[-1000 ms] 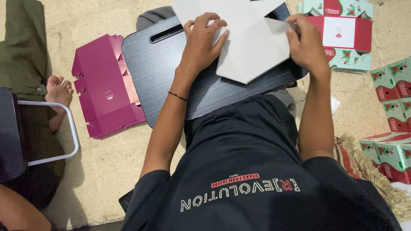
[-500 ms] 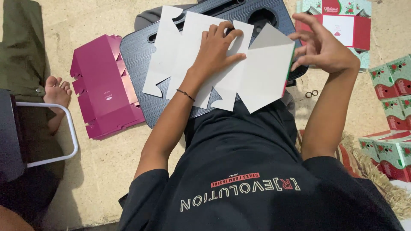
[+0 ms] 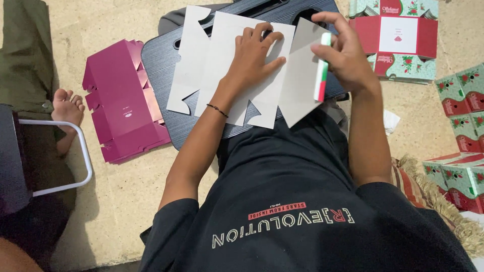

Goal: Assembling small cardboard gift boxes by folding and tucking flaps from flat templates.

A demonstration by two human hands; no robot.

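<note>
Magenta carton blank beside lap tray

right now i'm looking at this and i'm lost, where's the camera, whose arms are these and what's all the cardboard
The camera sits on the person's head and looks straight down, so you see their own chest, in a black printed shirt, and both arms reaching forward. There is no machine here, only bare hands.

The left hand lies flat on an unfolded grey cardboard box blank, pressing it onto a dark lap desk. The right hand pinches the blank's right end flap, bent upward so its red and green printed side shows.

On the sandy floor to the left lies a flat magenta box blank, and beside it another person's bare foot. At upper right lies a flat printed red and green blank, and along the right edge stand several folded boxes in the same floral print.
</note>
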